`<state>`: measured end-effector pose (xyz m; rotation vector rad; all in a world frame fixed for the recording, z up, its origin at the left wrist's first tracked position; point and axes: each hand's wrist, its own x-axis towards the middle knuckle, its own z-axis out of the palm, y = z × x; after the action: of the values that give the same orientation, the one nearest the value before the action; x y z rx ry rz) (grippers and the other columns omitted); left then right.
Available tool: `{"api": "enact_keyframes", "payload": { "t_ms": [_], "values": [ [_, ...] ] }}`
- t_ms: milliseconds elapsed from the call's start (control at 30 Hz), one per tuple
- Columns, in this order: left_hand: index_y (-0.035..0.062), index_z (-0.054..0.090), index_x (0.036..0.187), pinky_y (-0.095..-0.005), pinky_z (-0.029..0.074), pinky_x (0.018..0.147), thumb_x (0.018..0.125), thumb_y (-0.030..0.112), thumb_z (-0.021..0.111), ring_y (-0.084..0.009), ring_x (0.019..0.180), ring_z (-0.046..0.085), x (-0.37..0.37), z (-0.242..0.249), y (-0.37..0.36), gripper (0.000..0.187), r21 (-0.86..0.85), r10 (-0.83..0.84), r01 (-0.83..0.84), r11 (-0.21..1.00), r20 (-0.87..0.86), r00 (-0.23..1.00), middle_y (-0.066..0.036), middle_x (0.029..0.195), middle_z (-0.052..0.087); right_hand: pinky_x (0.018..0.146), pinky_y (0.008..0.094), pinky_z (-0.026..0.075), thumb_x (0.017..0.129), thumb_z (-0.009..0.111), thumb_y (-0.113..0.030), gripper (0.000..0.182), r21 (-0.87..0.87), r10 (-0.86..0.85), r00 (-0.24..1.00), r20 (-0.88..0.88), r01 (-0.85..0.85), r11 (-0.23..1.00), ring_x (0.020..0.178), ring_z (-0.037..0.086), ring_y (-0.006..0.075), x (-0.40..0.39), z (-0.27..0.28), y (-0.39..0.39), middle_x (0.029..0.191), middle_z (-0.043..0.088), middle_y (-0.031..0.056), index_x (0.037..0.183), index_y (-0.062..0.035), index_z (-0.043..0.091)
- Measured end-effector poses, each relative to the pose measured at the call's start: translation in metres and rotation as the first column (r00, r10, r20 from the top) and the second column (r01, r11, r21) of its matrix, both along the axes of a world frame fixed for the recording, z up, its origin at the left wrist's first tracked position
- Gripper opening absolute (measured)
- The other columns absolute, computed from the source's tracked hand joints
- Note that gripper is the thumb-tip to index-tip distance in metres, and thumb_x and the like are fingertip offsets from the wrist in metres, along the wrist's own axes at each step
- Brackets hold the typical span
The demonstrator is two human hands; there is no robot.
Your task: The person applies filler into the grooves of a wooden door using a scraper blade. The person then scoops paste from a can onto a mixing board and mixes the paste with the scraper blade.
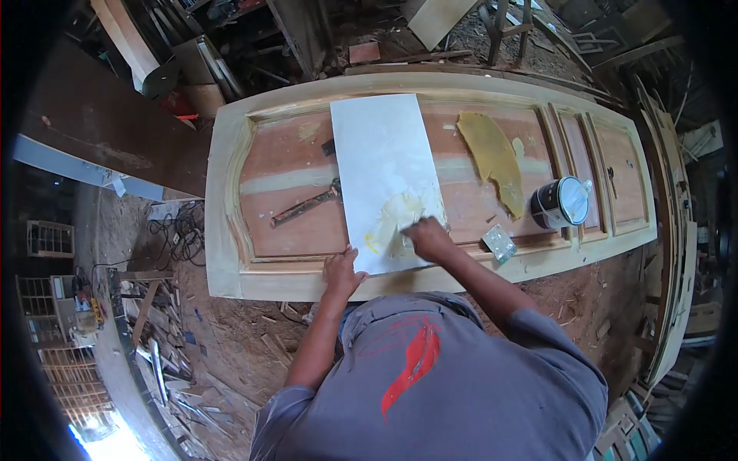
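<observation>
A white board (380,146) lies across a panelled wooden door (227,207), with a smear of cream-yellow paste (401,209) on its near half. My left hand (343,273) is at the board's near left corner, fingers on the edge and thumb spread along the bottom. My right hand (432,240) is closed over the paste around what looks like a putty knife (403,231); only a small dark part of it shows, and the handle is hidden in my fist. Left of the board rests a dark long-handled tool (304,209), its head partly covered.
Right of the board are a curved yellowish sheet (492,157), an open paint can (560,203) with a pale lid or film, and a small greenish square (499,243). Wood scraps (204,403) and a tangled cable (175,234) lie on the floor; planks (669,230) lean at right.
</observation>
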<state>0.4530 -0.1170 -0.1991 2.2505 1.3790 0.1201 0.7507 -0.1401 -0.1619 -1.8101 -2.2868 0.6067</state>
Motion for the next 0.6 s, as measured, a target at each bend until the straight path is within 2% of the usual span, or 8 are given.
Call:
{"api": "enact_keyframes", "payload": {
  "t_ms": [133,200,233,267,333,433,533,600],
  "values": [
    [0.0076,0.068,0.130,-0.0483,0.045,0.103,0.062,0.027,0.095,-0.0303,0.120,0.066,0.001,0.002,-0.001,0.075,0.032,0.000,0.000,0.999,-0.003,1.000,-0.017,0.137,0.067,0.085,0.0474,0.051,0.079,0.060,-0.004,0.032,0.061,0.058,0.982,-0.177,-0.047,0.997,0.093,0.070,0.0339,-0.012,0.016,-0.036,0.089,0.075,0.0154,0.102,-0.0122,0.080],
    [0.0077,0.068,0.129,-0.0483,0.045,0.103,0.063,0.027,0.095,-0.0304,0.120,0.066,0.000,0.002,-0.002,0.074,0.029,0.001,-0.001,1.000,0.002,1.000,-0.016,0.138,0.066,0.084,0.0491,0.052,0.078,0.061,-0.004,0.033,-0.063,0.017,0.995,-0.097,-0.023,0.998,0.093,0.070,0.0353,0.002,0.006,-0.014,0.092,0.075,0.0161,0.105,-0.0126,0.079],
    [0.0077,0.068,0.129,-0.0483,0.045,0.103,0.063,0.027,0.095,-0.0304,0.120,0.066,0.000,0.005,-0.001,0.074,0.007,0.002,-0.002,1.000,0.004,1.000,-0.016,0.138,0.066,0.083,0.0504,0.052,0.079,0.061,-0.004,0.033,0.064,-0.017,0.991,-0.134,0.026,0.998,0.091,0.070,0.0363,0.010,0.007,-0.004,0.093,0.075,0.0161,0.106,-0.0128,0.079],
    [0.0077,0.068,0.129,-0.0483,0.045,0.102,0.064,0.028,0.094,-0.0304,0.120,0.065,0.002,0.006,-0.001,0.073,-0.014,0.004,-0.004,1.000,0.009,1.000,-0.016,0.138,0.066,0.083,0.0501,0.052,0.080,0.060,-0.005,0.032,0.096,-0.062,0.998,-0.024,0.064,0.993,0.091,0.070,0.0363,0.015,0.014,0.008,0.092,0.076,0.0151,0.105,-0.0119,0.079],
    [0.0076,0.068,0.129,-0.0484,0.045,0.102,0.063,0.028,0.095,-0.0301,0.120,0.065,0.002,0.005,-0.002,0.073,-0.011,-0.006,0.006,1.000,-0.005,1.000,-0.015,0.138,0.066,0.085,0.0508,0.052,0.083,0.058,-0.009,0.030,0.286,-0.109,0.991,-0.077,0.126,0.950,0.089,0.071,0.0362,0.032,0.003,0.019,0.090,0.075,0.0161,0.104,-0.0120,0.078],
    [0.0074,0.068,0.129,-0.0484,0.045,0.103,0.063,0.028,0.095,-0.0298,0.121,0.065,0.001,0.008,0.000,0.074,0.003,0.000,0.000,1.000,-0.017,1.000,-0.015,0.138,0.066,0.084,0.0503,0.052,0.083,0.059,-0.010,0.029,0.068,-0.176,0.984,-0.013,0.176,0.982,0.087,0.071,0.0360,0.025,0.006,0.003,0.093,0.076,0.0158,0.104,-0.0117,0.078],
    [0.0076,0.068,0.130,-0.0478,0.046,0.103,0.062,0.027,0.096,-0.0299,0.121,0.065,0.003,0.007,-0.002,0.076,0.005,0.014,-0.013,1.000,-0.014,1.000,-0.015,0.138,0.067,0.081,0.0509,0.054,0.083,0.060,-0.006,0.028,-0.053,-0.213,0.976,-0.035,0.211,0.976,0.088,0.070,0.0392,0.006,0.013,-0.024,0.092,0.074,0.0213,0.103,-0.0080,0.078],
    [0.0078,0.068,0.130,-0.0473,0.046,0.103,0.062,0.027,0.096,-0.0302,0.121,0.065,0.001,0.002,-0.003,0.076,0.012,0.017,-0.017,1.000,0.002,1.000,-0.016,0.137,0.067,0.080,0.0517,0.055,0.082,0.061,-0.006,0.028,-0.101,-0.254,0.959,-0.127,0.243,0.965,0.086,0.070,0.0412,-0.007,0.023,-0.034,0.090,0.073,0.0226,0.104,-0.0057,0.078]
  ]
}}
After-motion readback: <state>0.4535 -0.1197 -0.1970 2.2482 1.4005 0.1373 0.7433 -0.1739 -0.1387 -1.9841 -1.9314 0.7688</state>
